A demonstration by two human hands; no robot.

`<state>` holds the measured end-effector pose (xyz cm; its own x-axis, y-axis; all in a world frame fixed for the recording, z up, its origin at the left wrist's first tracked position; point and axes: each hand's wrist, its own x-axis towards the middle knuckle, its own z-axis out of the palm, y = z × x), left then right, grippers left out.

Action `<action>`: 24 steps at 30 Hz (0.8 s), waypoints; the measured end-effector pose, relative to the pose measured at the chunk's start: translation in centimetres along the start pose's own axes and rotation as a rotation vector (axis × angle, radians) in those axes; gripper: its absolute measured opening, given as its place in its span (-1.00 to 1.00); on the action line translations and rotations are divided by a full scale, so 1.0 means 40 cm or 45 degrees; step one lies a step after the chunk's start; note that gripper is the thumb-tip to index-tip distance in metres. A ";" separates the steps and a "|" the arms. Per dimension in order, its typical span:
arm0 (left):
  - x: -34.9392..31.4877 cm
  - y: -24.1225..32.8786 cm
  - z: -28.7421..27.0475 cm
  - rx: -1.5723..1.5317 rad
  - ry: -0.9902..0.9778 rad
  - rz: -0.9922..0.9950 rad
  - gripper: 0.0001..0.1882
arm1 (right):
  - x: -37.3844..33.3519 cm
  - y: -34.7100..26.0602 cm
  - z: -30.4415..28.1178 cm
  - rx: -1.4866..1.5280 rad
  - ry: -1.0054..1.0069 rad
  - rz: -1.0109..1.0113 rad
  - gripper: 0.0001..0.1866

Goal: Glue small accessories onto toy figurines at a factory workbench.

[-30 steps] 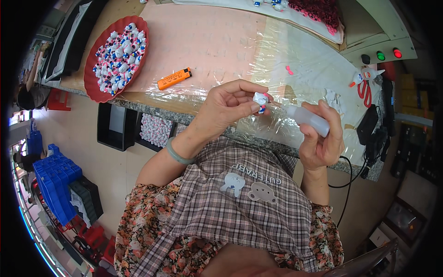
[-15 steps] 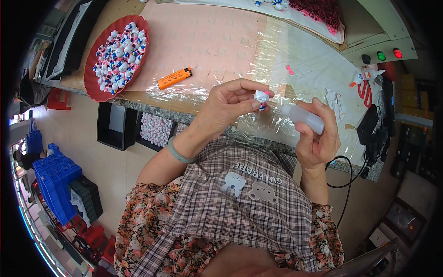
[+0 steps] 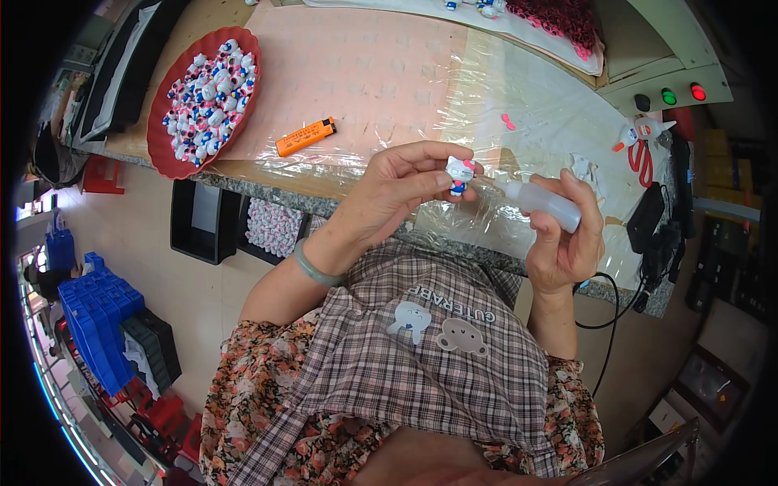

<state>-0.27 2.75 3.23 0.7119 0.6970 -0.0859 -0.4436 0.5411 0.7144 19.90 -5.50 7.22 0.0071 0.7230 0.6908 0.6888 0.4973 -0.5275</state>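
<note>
One piece in work, middle of the frame: small white-and-blue figurine [image 3: 459, 174], upright, pinched between thumb and fingers of the left hand [image 3: 401, 182]. Right hand [image 3: 567, 243], right of centre, is wrapped round a translucent squeeze bottle [image 3: 547, 204], thin tip pointed left at the figurine. Progress: this figurine looks mostly complete, pink bit already on its head; can't judge whether anything on it is left. Red scalloped bowl [image 3: 157, 134], upper left, is heaped with similar figures [image 3: 212, 93]; finished or waiting, can't tell. One loose pink piece [image 3: 507, 122] lies unused on the table [image 3: 279, 172], right of centre toward the top, and a dark pink heap [image 3: 555, 24] sits at the upper right, so pieces probably remain. Hard to see: whether bottle tip touches figurine, any liquid at the tip, the figurine's back, its side under the thumb. Heap and white cloth [image 3: 389, 10] below it are cut by the top edge. Contents of the black tray [image 3: 274, 229], left of centre, too small to sort.
</note>
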 end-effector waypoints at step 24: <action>0.001 -0.003 -0.010 -0.046 0.034 0.007 -0.66 | 0.006 -0.014 -0.005 -0.138 0.007 -0.102 -0.48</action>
<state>-0.41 2.88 2.85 0.6951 0.7118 -0.1008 -0.4670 0.5537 0.6895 19.65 -5.69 7.77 -0.0470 0.6804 0.7314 0.7615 0.4982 -0.4145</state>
